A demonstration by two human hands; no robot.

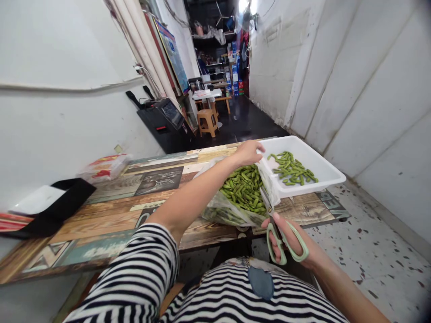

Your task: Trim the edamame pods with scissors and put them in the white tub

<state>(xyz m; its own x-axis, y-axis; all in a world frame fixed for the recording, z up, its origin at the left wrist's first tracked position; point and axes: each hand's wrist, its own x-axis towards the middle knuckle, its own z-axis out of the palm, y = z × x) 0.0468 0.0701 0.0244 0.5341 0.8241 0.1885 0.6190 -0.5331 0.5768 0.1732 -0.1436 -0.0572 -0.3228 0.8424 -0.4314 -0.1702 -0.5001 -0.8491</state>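
Green pods (245, 186) sit in two lots: most heaped in a bag on the table, a smaller batch loose in the tray to its right.

Largest first. Table (117, 229): printed wood-plank top, left end cut off by the frame, part of the near edge behind the left arm. Striped top (202, 298) fills the bottom, cropped there; it blocks most of what's under the table.

Black machine (164, 119) beyond the far edge: base hidden by the tabletop, screen content not legible. Orange stool (207, 122) further back; shelving behind it is dark, contents mostly unreadable.

White tray (303, 190): right part of the table, near-left corner behind the plastic. Pods cover the middle of its floor.

Clear bag (232, 216): mouth up, butted against the tray's left side, left part covered by the forearm. Heap depth can't be read.

Black holder (77, 197), far left: cropped by the frame. Plastic packet (104, 168) beside it, print too blurred to read.

Left hand (247, 152): over the tray's left rim, at the bag's far side. Fingertips curl out of sight; can't tell whether it's pinching plastic, a pod or nothing.

Right hand (291, 235): gripping green-handled scissors (270, 209), fingers partly behind the handles, blades pointing into the bag. Can't tell if the tips touch pods.
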